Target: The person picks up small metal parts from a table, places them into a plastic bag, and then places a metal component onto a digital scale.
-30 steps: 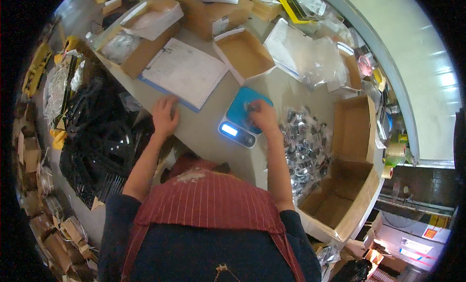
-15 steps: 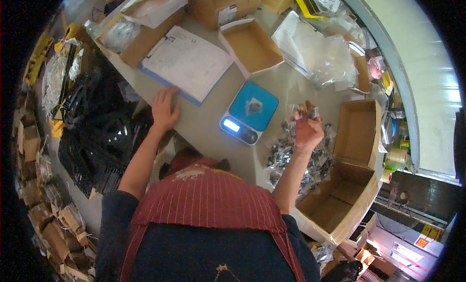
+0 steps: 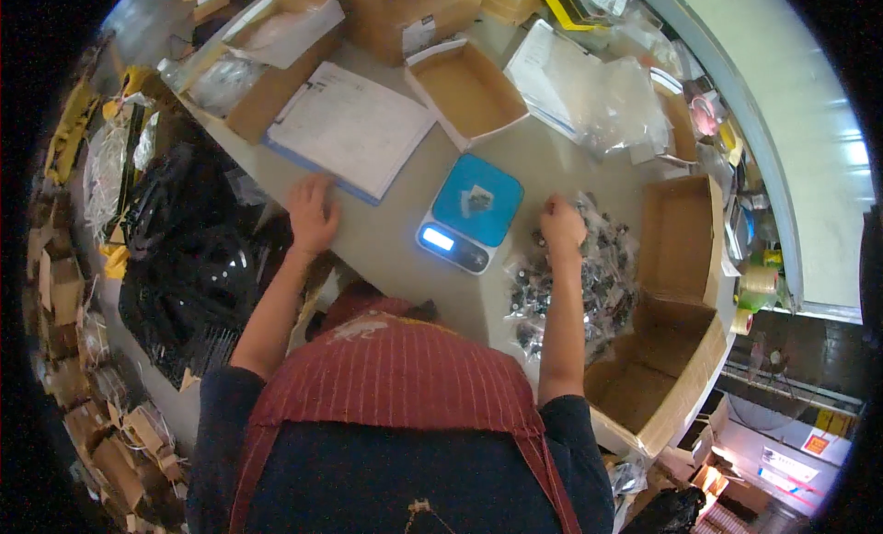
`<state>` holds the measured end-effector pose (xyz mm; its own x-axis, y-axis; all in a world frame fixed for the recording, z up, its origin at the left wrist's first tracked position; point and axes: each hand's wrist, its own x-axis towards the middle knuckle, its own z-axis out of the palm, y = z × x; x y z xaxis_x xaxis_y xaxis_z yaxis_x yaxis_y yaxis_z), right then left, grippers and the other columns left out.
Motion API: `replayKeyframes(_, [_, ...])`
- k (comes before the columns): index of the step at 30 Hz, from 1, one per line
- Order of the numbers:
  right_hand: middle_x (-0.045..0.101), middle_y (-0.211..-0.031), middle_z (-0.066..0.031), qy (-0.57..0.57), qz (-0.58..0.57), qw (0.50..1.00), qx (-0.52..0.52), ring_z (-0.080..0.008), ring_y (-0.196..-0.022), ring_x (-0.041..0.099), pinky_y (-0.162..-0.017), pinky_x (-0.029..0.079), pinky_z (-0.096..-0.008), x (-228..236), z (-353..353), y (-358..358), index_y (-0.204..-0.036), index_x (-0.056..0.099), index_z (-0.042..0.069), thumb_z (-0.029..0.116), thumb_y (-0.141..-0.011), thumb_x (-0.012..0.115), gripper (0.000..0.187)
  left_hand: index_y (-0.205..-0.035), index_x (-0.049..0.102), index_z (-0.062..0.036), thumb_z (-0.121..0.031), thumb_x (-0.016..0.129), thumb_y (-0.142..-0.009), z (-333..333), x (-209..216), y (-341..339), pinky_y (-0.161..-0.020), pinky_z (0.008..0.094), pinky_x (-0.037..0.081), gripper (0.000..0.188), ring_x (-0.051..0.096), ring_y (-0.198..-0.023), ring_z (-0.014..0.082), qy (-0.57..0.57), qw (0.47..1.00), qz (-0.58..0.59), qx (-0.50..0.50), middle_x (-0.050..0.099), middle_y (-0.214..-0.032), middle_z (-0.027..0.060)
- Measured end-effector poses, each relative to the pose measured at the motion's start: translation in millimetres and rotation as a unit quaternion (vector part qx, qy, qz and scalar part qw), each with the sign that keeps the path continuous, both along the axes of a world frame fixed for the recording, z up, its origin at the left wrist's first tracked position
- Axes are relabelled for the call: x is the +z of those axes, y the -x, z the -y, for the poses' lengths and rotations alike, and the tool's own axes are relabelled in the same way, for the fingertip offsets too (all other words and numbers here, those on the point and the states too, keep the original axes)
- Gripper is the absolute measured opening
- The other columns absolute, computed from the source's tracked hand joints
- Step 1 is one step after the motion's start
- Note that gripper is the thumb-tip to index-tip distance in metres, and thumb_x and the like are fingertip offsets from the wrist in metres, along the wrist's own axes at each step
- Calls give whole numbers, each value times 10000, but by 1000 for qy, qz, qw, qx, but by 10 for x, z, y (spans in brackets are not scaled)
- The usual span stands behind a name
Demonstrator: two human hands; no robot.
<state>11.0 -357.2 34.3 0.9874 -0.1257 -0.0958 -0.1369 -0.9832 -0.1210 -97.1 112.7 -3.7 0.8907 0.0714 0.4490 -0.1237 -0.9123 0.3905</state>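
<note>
A small blue scale (image 3: 469,214) with a lit display stands on the table, and a little pile of dark parts (image 3: 477,200) lies on its platform. My right hand (image 3: 561,226) is closed over a heap of small dark parts in clear bags (image 3: 589,281) to the right of the scale; what its fingers hold is hidden. My left hand (image 3: 311,212) rests flat on the table, fingers apart, just below a sheet of paper on a blue clipboard (image 3: 349,129).
An empty shallow cardboard tray (image 3: 464,91) sits behind the scale. Open cardboard boxes (image 3: 676,249) stand at the right, clear plastic bags (image 3: 602,92) at the back, and black bags (image 3: 184,258) at the left. More boxes (image 3: 276,65) line the far left edge.
My right hand left the scale's platform and moved right to the heap of bagged parts. A little pile of parts now lies on the scale. My left hand stayed put.
</note>
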Motion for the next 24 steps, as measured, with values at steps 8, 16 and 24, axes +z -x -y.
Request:
replayKeyframes(8, [625, -725, 1, -591, 83, 795, -109, -68, -602, 528, -513, 374, -244, 444, 49, 313, -976, 745, 13, 121, -840, 744, 174, -1247, 573, -112, -170, 648, -803, 63, 164, 23, -988, 495, 402, 454, 510, -1150, 393, 8, 1000, 12, -13, 570, -1254, 143])
replayKeyframes(16, [573, -684, 29, -752, 55, 648, -106, -59, -511, 452, -446, 281, -233, 735, -312, 506, -988, 714, 43, 116, -874, 750, 140, -1212, 596, -126, -184, 656, -817, 117, 154, -35, -989, 487, 407, 404, 518, -1143, 384, -7, 1000, 9, 13, 578, -1244, 142])
replayKeyframes(24, [585, -686, 32, -763, 47, 642, -51, -42, -496, 422, -443, 260, -232, 794, -460, 597, -962, 725, 35, 117, -880, 735, 117, -1177, 617, -126, -184, 622, -872, 172, 97, -90, -987, 487, 409, 310, 512, -1152, 374, -12, 998, -7, 59, 585, -1180, 135])
